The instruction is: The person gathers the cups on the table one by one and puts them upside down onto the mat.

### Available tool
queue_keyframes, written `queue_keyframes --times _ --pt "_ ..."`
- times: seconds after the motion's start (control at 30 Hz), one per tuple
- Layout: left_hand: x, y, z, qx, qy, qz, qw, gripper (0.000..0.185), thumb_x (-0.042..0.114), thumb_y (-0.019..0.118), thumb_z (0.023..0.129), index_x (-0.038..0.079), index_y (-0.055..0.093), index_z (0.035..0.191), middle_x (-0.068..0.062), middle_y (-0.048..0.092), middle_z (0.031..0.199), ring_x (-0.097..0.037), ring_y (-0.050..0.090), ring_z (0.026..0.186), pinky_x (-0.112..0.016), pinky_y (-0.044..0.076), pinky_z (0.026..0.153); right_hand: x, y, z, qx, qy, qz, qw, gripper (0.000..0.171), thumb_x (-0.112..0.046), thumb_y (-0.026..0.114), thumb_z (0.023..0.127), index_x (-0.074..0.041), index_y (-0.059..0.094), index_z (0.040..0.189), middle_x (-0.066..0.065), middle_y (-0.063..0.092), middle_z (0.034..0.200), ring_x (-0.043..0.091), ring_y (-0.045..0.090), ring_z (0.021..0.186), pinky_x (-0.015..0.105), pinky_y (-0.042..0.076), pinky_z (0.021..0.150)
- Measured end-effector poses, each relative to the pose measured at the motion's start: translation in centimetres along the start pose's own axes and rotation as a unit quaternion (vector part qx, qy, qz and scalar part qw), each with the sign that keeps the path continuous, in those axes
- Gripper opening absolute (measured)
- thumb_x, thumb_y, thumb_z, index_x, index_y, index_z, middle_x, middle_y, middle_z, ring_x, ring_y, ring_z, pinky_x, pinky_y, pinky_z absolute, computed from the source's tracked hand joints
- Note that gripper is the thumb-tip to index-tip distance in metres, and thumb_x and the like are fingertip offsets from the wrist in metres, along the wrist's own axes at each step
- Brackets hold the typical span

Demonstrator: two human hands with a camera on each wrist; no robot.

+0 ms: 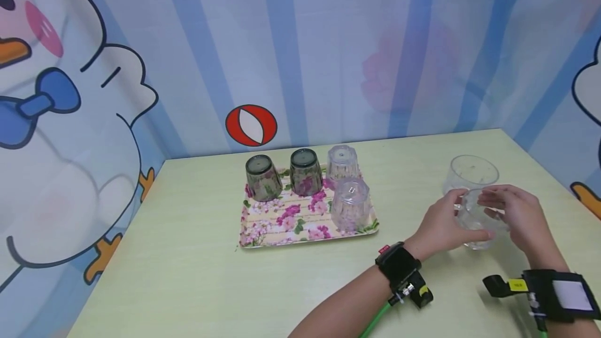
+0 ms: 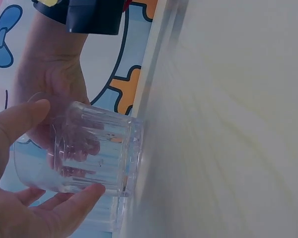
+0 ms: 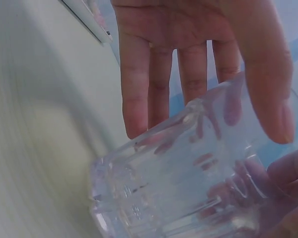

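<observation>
A clear drinking glass (image 1: 476, 215) is between the two hands at the right side of the table, its thick base down. My left hand (image 1: 443, 223) holds it from the left, with the thumb near the rim and fingers along the side in the left wrist view. Around its other side is my right hand (image 1: 521, 218); in the right wrist view its fingers (image 3: 159, 94) are fairly straight, and its thumb (image 3: 270, 99) overlaps the glass. Whether the base touches the table is hard to tell. Just behind stands a second clear glass (image 1: 471, 166), partly hidden.
A floral tray (image 1: 272, 223) lies mid-table. On it, upside down, are two dark grey glasses (image 1: 264, 179) and two clear glasses (image 1: 351, 205). A striped, cartoon-printed backdrop (image 1: 319, 56) rises behind the pale table (image 1: 188, 254).
</observation>
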State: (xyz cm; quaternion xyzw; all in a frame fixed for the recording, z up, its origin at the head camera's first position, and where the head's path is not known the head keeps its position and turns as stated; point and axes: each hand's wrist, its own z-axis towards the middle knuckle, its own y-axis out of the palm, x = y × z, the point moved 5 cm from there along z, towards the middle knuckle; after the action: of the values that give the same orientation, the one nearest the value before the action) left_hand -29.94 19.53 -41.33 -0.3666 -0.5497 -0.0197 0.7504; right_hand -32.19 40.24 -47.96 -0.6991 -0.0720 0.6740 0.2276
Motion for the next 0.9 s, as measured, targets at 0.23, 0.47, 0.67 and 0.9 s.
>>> queue_keyframes --times 0.23,0.47,0.67,0.9 --pt "-0.3 -0.1 0.0 -0.007 -0.011 -0.015 0.9998 0.078 0.033 0.080 0.076 0.025 0.038 0.142 0.009 0.056 0.135 0.002 0.056 0.112 -0.009 0.047 0.077 -0.8 0.2 -0.3 -0.009 -0.002 -0.013 1.000 0.046 -0.043 0.021 0.104 -0.016 0.050 0.128 -0.029 0.057 0.101 -0.014 0.058 0.089 0.007 0.051 0.073" --pt "-0.1 -0.5 -0.1 -0.009 -0.013 -0.020 0.9997 0.077 0.032 0.080 0.077 0.026 0.039 0.141 0.009 0.056 0.134 0.002 0.056 0.112 -0.010 0.048 0.078 -3.7 0.5 -1.8 -0.021 0.003 0.020 1.000 0.035 -0.038 0.025 0.104 -0.024 0.054 0.117 -0.032 0.058 0.094 -0.014 0.058 0.087 0.008 0.051 0.070" --pt "0.2 -0.9 -0.2 -0.012 -0.010 -0.027 0.9995 0.075 0.030 0.080 0.077 0.027 0.040 0.141 0.010 0.056 0.134 0.001 0.057 0.112 -0.011 0.049 0.077 -4.5 0.6 -2.1 -0.019 0.001 0.023 1.000 0.032 -0.038 0.024 0.105 -0.028 0.054 0.114 -0.033 0.059 0.094 -0.015 0.058 0.087 0.007 0.052 0.071" --pt "0.7 -1.4 -0.2 -0.018 -0.011 -0.029 0.9994 0.077 0.031 0.080 0.077 0.030 0.038 0.142 0.013 0.052 0.138 0.000 0.056 0.117 -0.010 0.048 0.080 -3.2 0.1 -1.1 -0.001 -0.027 0.065 0.998 0.045 -0.045 0.032 0.103 -0.017 0.056 0.129 -0.030 0.064 0.098 -0.013 0.061 0.090 0.007 0.053 0.070"
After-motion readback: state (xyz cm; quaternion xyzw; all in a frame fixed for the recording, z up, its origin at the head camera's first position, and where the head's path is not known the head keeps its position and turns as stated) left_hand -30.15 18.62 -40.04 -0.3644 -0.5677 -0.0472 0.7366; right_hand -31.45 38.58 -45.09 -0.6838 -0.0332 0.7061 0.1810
